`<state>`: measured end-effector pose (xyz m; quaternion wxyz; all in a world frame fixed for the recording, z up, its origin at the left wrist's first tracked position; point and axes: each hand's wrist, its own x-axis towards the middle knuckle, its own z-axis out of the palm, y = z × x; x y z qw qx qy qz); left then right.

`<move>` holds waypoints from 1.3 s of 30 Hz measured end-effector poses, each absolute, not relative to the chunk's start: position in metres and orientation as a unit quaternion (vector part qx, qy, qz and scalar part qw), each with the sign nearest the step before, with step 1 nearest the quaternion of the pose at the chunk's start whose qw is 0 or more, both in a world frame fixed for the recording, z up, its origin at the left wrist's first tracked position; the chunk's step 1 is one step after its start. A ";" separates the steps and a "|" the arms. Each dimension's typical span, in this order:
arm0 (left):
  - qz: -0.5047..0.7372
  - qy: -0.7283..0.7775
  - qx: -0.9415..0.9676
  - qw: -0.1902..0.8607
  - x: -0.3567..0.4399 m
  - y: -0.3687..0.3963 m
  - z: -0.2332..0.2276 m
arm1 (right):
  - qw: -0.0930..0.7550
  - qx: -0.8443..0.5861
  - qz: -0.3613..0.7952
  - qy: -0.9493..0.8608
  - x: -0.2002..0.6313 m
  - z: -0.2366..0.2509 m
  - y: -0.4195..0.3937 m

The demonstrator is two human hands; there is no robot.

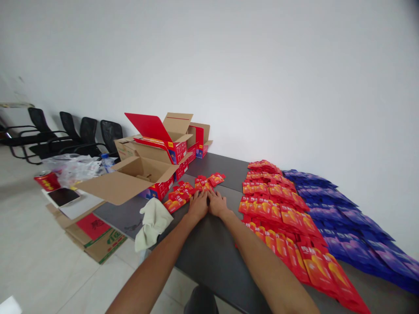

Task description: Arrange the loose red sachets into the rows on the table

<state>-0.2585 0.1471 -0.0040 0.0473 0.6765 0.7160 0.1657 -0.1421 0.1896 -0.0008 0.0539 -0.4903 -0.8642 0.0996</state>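
My left hand (198,204) and my right hand (217,203) lie side by side, palms down, on a dark grey table (209,250). Their fingertips touch a small loose pile of red packets (191,189) in front of them. Fingers look flat and together; I cannot see whether any packet is gripped. An open cardboard box (131,176) with red printed sides stands just left of the pile. Long rows of red packets (281,218) lie to the right of my right arm.
Rows of blue-purple packets (340,218) lie along the wall. More open red-and-brown boxes (170,137) stand behind. A pale cloth (153,220) hangs over the table's left edge. A tablet (62,196), a red can (46,180), plastic bags and flat cardboard (94,237) sit left; black chairs (65,131) beyond.
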 end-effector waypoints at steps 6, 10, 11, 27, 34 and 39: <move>0.171 0.701 0.690 0.054 -0.251 0.136 0.002 | 0.057 -0.476 0.083 -0.874 -0.130 -0.001 0.178; 0.192 0.722 0.663 0.049 -0.241 0.126 0.009 | 0.044 -0.480 0.083 -0.872 -0.118 0.003 0.159; 0.194 0.733 0.650 0.043 -0.238 0.124 0.010 | 0.043 -0.480 0.082 -0.872 -0.115 0.004 0.152; 0.201 0.814 0.537 0.096 -0.200 0.094 0.021 | 0.074 -0.466 0.078 -0.878 -0.067 0.017 0.051; 0.292 0.768 0.552 0.138 -0.207 0.082 0.025 | 0.180 -0.477 0.099 -0.854 -0.050 0.013 0.045; 0.466 0.673 0.525 0.233 -0.202 0.062 0.025 | 0.390 -0.515 0.148 -0.749 -0.035 0.012 0.049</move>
